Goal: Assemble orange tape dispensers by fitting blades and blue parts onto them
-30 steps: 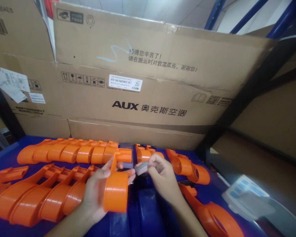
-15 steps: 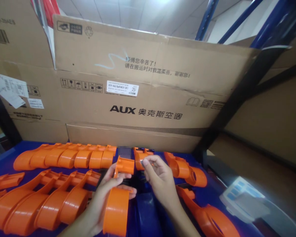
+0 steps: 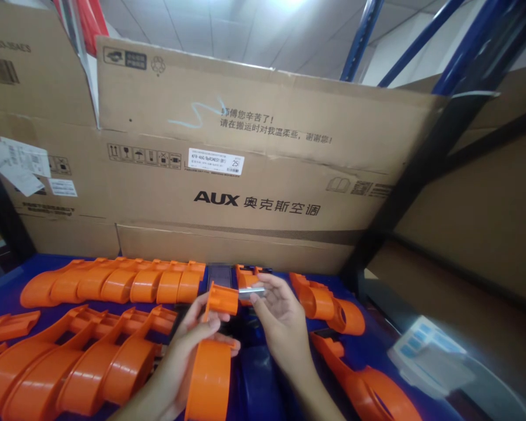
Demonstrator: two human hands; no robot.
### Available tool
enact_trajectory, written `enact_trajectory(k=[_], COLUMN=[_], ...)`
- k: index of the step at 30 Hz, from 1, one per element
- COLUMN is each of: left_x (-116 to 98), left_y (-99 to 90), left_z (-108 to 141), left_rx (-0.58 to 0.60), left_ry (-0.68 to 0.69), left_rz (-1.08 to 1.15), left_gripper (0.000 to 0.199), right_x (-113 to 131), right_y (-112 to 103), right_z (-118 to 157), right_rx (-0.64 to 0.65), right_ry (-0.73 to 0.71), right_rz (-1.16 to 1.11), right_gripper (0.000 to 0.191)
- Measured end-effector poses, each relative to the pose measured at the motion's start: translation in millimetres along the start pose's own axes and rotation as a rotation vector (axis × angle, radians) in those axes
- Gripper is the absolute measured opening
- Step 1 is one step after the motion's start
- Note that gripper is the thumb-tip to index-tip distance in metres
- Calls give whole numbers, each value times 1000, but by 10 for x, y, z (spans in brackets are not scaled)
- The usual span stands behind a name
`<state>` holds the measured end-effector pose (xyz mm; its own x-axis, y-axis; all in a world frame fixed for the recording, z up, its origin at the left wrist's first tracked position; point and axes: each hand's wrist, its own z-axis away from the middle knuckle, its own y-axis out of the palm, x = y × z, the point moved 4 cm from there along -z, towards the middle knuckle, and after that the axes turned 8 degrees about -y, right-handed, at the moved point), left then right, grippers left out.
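Over the blue table (image 3: 3,292), left hand (image 3: 184,345) has fingers clamped on a glossy orange plastic ring-and-socket part (image 3: 211,377), likely light, stiff, slickish, best held by its neck; right hand (image 3: 286,313) has fingers pinching a small silvery piece (image 3: 248,293), probably metal, at the socket end; brown cardboard carton (image 3: 263,181) behind, any contents hidden.

Orange pt (image 3: 211,368), upright, silver pc (image 3: 248,293) by top

Held pc (image 3: 209,380) btm cropped, forearms (image 3: 309,377) too
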<state>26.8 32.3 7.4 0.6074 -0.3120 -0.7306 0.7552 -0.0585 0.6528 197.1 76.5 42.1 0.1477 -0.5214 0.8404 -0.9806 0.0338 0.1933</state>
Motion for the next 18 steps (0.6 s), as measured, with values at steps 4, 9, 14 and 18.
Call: enact_trajectory(k=[4, 9, 14, 18], left_x=[3, 66, 87, 82], left_y=[-19, -87, -75, -13], left_z=[-15, -66, -28, 11], left_rx=[-36, -59, -121, -143], left_ry=[-20, -127, -117, -126], left_rz=[22, 105, 148, 188], left_gripper=[38, 49, 46, 46], right_x=[26, 34, -3, -25], right_y=[-3, 9, 35, 64], right_z=[5, -1, 26, 36], right_rx=[-12, -22, -29, -4], right_ry=[4, 24, 50, 71], right_rz=[19, -26, -52, -80], right_gripper=[31, 28, 28, 30])
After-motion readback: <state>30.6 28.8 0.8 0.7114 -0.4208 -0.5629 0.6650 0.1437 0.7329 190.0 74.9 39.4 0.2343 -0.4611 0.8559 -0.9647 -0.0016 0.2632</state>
